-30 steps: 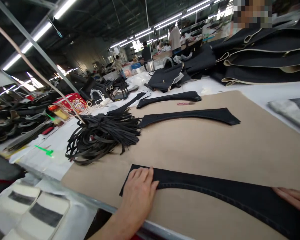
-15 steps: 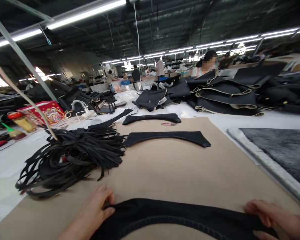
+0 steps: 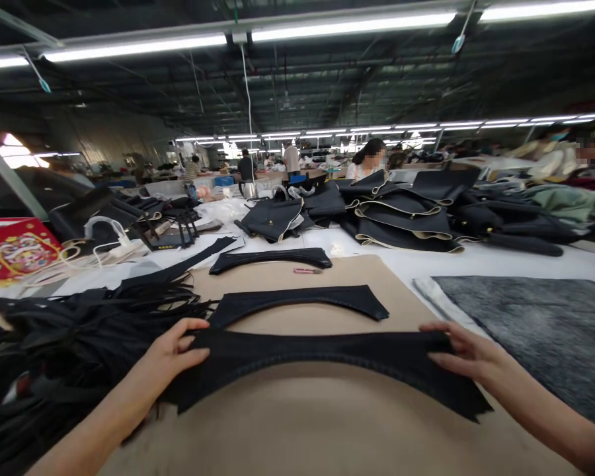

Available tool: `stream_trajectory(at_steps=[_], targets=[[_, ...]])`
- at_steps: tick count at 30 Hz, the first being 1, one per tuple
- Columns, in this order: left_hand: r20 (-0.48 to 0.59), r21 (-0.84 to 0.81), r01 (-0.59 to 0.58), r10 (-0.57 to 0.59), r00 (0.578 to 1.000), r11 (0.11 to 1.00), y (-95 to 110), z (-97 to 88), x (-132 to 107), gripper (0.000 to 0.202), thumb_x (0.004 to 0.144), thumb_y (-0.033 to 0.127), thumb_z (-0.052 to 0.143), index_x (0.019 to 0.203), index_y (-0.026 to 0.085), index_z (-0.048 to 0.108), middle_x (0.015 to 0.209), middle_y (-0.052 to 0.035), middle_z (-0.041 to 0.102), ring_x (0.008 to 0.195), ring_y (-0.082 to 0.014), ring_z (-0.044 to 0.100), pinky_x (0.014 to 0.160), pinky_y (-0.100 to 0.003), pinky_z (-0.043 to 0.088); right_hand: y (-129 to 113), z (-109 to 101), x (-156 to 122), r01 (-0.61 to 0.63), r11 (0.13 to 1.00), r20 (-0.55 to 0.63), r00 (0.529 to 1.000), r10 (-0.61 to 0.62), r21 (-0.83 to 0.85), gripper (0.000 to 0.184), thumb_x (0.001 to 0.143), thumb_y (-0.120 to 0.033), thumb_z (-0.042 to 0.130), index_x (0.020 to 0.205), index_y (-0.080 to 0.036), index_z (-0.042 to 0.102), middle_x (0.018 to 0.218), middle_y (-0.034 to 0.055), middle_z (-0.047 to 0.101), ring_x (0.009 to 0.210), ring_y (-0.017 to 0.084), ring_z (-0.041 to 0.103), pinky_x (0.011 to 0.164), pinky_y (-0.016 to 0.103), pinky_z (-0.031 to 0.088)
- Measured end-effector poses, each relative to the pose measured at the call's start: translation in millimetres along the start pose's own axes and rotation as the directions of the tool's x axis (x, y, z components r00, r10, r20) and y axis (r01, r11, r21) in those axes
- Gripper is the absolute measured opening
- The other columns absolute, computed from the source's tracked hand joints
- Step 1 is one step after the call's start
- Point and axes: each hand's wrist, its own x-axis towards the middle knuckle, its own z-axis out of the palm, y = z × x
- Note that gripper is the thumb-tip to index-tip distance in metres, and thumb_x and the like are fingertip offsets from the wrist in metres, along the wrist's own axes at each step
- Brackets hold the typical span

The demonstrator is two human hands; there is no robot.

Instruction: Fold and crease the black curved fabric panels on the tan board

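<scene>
A curved black fabric piece (image 3: 322, 345) with a stitched inner edge spans the space between my hands. Its left end is pinched between the thumb and fingers of my left hand (image 3: 178, 347). At its right end, my right hand (image 3: 466, 350) grips the upper edge the same way. Just beyond it, a similar curved black piece (image 3: 297, 297) lies flat on the brown sheet (image 3: 317, 416). A narrower curved stack of black pieces (image 3: 270, 259) sits farther back, with small pink-handled thread snips (image 3: 307, 271) in front of it.
A heap of black strips (image 3: 54, 350) covers the table at left. A dark grey fuzzy slab (image 3: 515, 324) lies at right. Behind are piled black panels with pale edges (image 3: 401, 218), a white power strip (image 3: 129, 250) and a red box (image 3: 17, 248). A person (image 3: 369, 162) is beyond the pile.
Both hands have carried the curved black piece forward, close to the one lying flat. The camera view has turned right, so the strips and red box appear farther left.
</scene>
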Motion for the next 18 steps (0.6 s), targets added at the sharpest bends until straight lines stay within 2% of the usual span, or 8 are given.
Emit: stream_trajectory(at_steps=[3,6,9,11,14,16,17,18], targets=[[-0.054,0.091,-0.106,0.111,0.992,0.99,16,4.7,51,0.071,0.052,0.048,0.081,0.114,0.023,0.054,0.079,-0.0043,0.07,0.08,-0.0268,0.069,0.072,-0.034,0.055,-24,11,50,0.038,0.993,-0.039,0.999,-0.034,0.115,0.065,0.067,-0.044,0.067,0.124,-0.022,0.045,0.097,0.0072,0.067,0.084,0.027,0.067,0.07,0.033,0.056],[-0.065,0.186,-0.17,0.185,0.981,0.968,16,9.1,96,0.066,0.063,0.044,0.07,0.122,0.023,0.048,0.08,-0.0032,0.069,0.073,-0.0248,0.069,0.072,-0.036,0.055,-26,26,100,0.107,0.994,-0.091,0.99,-0.105,0.008,0.062,0.077,-0.034,0.058,0.133,-0.02,0.035,0.089,0.0038,0.065,0.076,0.022,0.066,0.066,0.03,0.054],[-0.092,0.308,-0.172,0.209,0.974,0.936,5,16.8,127,0.057,0.072,0.034,0.061,0.126,0.02,0.046,0.084,-0.0053,0.067,0.086,-0.0263,0.068,0.082,-0.041,0.053,-17,42,136,0.094,0.987,-0.144,0.983,-0.113,-0.132,0.056,0.082,-0.023,0.057,0.134,-0.017,0.038,0.087,0.0037,0.064,0.075,0.02,0.064,0.069,0.03,0.052],[-0.121,0.431,-0.154,0.225,0.967,0.889,-3,23.3,136,0.055,0.072,0.026,0.059,0.125,0.014,0.049,0.095,-0.0116,0.065,0.103,-0.0315,0.062,0.093,-0.046,0.047,-10,52,149,0.074,0.965,-0.181,0.976,-0.122,-0.252,0.048,0.086,-0.021,0.06,0.131,-0.014,0.044,0.095,0.0064,0.062,0.083,0.021,0.062,0.079,0.035,0.051],[-0.175,0.589,-0.129,0.282,0.943,0.798,-14,33.3,133,0.061,0.071,0.022,0.058,0.13,0.009,0.048,0.121,-0.0227,0.054,0.126,-0.0442,0.041,0.104,-0.062,0.029,-3,63,153,0.068,0.907,-0.203,0.965,-0.165,-0.415,0.041,0.092,-0.028,0.062,0.129,-0.014,0.049,0.112,0.0101,0.058,0.1,0.024,0.058,0.092,0.045,0.046],[-0.171,0.727,-0.17,0.416,0.893,0.665,-20,41.2,122,0.062,0.08,0.027,0.05,0.139,0.012,0.04,0.138,-0.024,0.04,0.133,-0.0478,0.028,0.104,-0.069,0.022,-4,67,147,0.074,0.866,-0.201,0.96,-0.197,-0.494,0.041,0.094,-0.03,0.061,0.13,-0.015,0.049,0.122,0.0113,0.053,0.111,0.027,0.053,0.098,0.049,0.042],[-0.117,0.795,-0.227,0.51,0.852,0.562,-22,46.3,115,0.059,0.085,0.03,0.044,0.142,0.014,0.037,0.143,-0.0225,0.035,0.135,-0.0468,0.024,0.105,-0.069,0.02,-6,67,142,0.073,0.847,-0.2,0.958,-0.208,-0.527,0.041,0.094,-0.03,0.062,0.13,-0.015,0.049,0.125,0.0116,0.051,0.115,0.028,0.05,0.1,0.051,0.04],[-0.013,0.84,-0.314,0.595,0.803,0.442,-25,52.6,108,0.056,0.089,0.032,0.038,0.142,0.017,0.037,0.145,-0.0199,0.034,0.137,-0.0445,0.023,0.107,-0.066,0.02,-8,67,135,0.068,0.829,-0.2,0.956,-0.213,-0.556,0.041,0.093,-0.03,0.062,0.13,-0.016,0.05,0.128,0.0116,0.05,0.118,0.029,0.047,0.101,0.052,0.039]])
